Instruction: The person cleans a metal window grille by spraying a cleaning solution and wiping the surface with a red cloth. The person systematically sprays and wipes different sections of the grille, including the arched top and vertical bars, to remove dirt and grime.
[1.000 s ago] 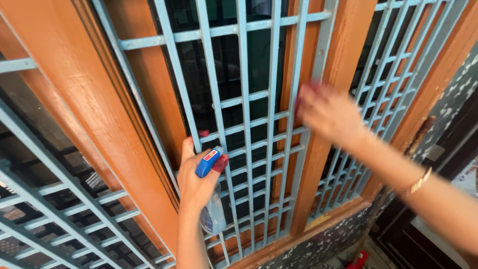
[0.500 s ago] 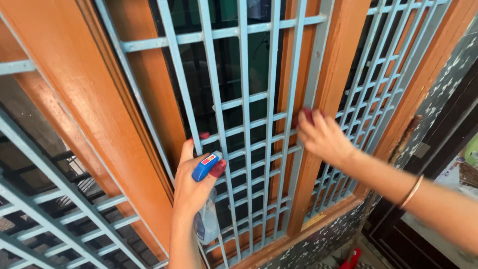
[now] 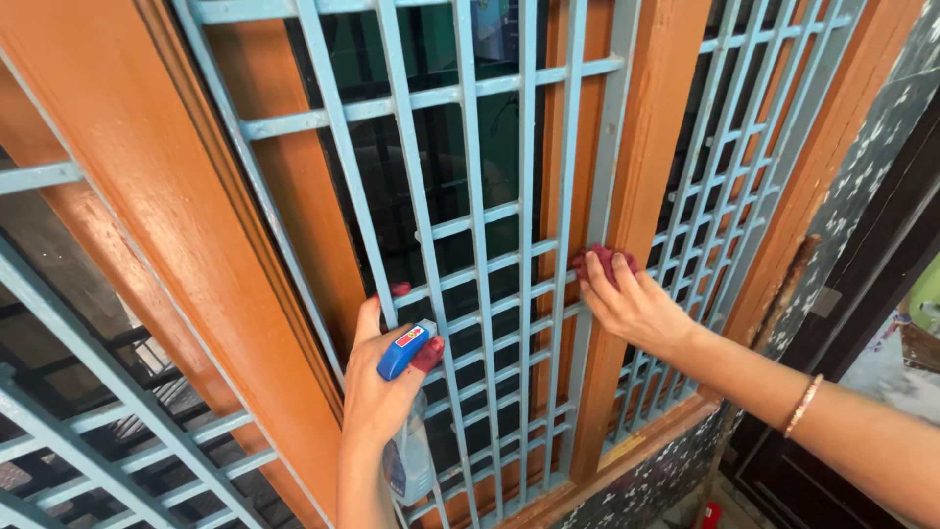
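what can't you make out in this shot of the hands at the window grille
- Cloth, head view: mostly hidden under the right hand; only a dark red edge shows.
- Spray bottle, head view: its body is partly behind the left hand and cut by the bottom edge; liquid level unreadable.
- Room behind the grille, head view: too dark behind the glass.
- Red thing on the floor, head view: cut off by the bottom edge.

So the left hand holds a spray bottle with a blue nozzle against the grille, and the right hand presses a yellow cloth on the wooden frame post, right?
Not quite: the cloth under the right hand is dark red, not yellow, as the head view shows. The rest stands: the left hand holds the spray bottle with a blue nozzle against the grille, and the cloth is pressed on the wooden frame post.
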